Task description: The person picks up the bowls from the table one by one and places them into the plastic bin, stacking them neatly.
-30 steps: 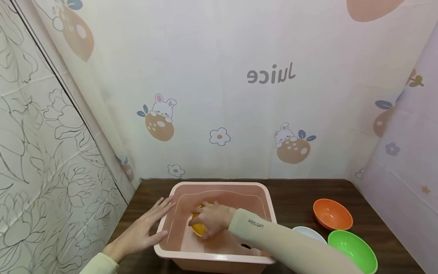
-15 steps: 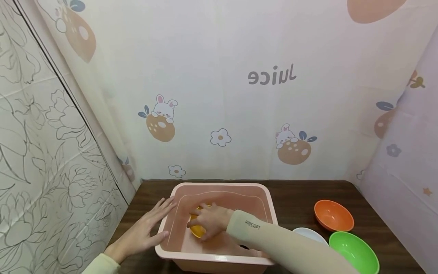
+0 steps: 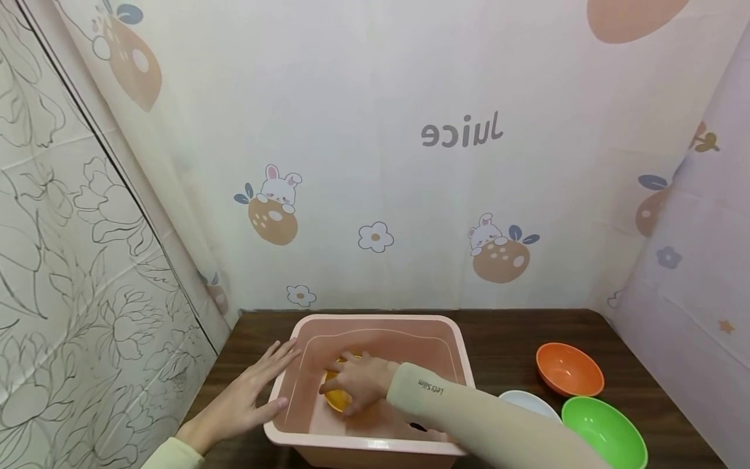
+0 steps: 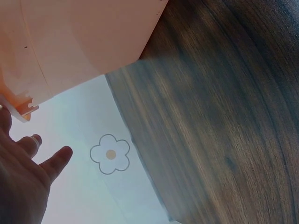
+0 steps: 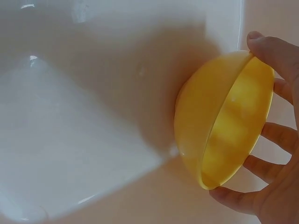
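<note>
A yellow bowl sits inside the pink plastic tub, towards its left side. My right hand grips this bowl from above by the rim. In the right wrist view the spread thumb and fingers hold the rim of the yellow bowl from opposite sides, its base facing the tub's pale floor. My left hand is at the tub's left rim with its fingers extended. The left wrist view shows part of that hand at the rim, beside the tub's outer wall.
To the right of the tub, on the dark wooden table, stand an orange bowl, a green bowl and a white bowl. My right forearm partly hides the white one. Printed curtains hang behind and beside the table.
Very little differs. My right hand and the yellow bowl have shifted slightly left within the tub; the left hand stays at the rim.
</note>
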The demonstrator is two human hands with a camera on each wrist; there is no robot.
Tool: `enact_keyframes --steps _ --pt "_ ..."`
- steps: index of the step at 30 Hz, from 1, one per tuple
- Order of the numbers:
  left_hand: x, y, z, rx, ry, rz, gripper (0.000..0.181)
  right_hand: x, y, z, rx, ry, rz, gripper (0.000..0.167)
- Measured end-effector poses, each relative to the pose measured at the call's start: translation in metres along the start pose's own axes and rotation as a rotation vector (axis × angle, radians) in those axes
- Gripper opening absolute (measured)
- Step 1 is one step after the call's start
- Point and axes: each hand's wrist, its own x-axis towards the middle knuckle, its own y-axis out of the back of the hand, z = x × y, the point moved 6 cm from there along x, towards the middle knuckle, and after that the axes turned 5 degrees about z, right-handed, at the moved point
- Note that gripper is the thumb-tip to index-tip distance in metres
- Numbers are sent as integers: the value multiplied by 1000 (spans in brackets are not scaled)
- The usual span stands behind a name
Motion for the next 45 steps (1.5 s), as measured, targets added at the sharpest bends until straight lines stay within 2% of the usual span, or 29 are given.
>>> enact_keyframes --steps 11,26,29,35,45 --pt "0 0 1 6 -2 3 76 -1 -2 -1 53 2 -14 56" --pt "0 -1 0 11 1 -4 75 1 -3 1 14 11 -19 56" --pt "0 0 0 9 0 -1 75 1 -1 2 33 9 -29 56" --pt "0 -1 -1 13 -14 3 76 2 6 6 140 -25 -59 60" --pt "1 0 -1 -3 -9 -3 76 -3 17 6 147 19 -34 60"
